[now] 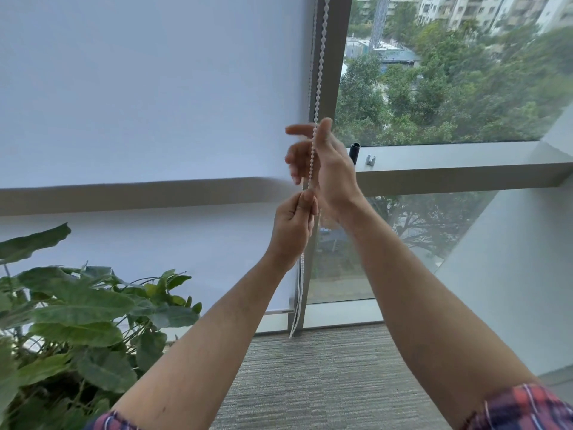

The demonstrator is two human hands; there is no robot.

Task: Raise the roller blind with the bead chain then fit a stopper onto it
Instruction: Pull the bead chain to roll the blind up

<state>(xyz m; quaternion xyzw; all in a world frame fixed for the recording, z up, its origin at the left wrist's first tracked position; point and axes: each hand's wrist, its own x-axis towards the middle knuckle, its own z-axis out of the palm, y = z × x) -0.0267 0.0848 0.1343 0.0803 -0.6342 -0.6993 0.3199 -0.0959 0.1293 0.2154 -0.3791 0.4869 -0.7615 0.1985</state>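
Note:
The white roller blind covers the left window down to near the floor, its bottom bar just above the sill. A white bead chain hangs along the grey window post. My left hand pinches the chain between thumb and fingers below the crossbar. Just above it, my right hand is spread with fingers apart, the chain running across its palm and past the thumb. The chain's loop dangles below my left hand. A small metal clip lies on the crossbar ledge.
A dark cylinder stands on the grey crossbar beside the clip. A large leafy plant fills the lower left. Grey carpet lies below, and a white slanted wall rises at right. Trees and buildings show through the glass.

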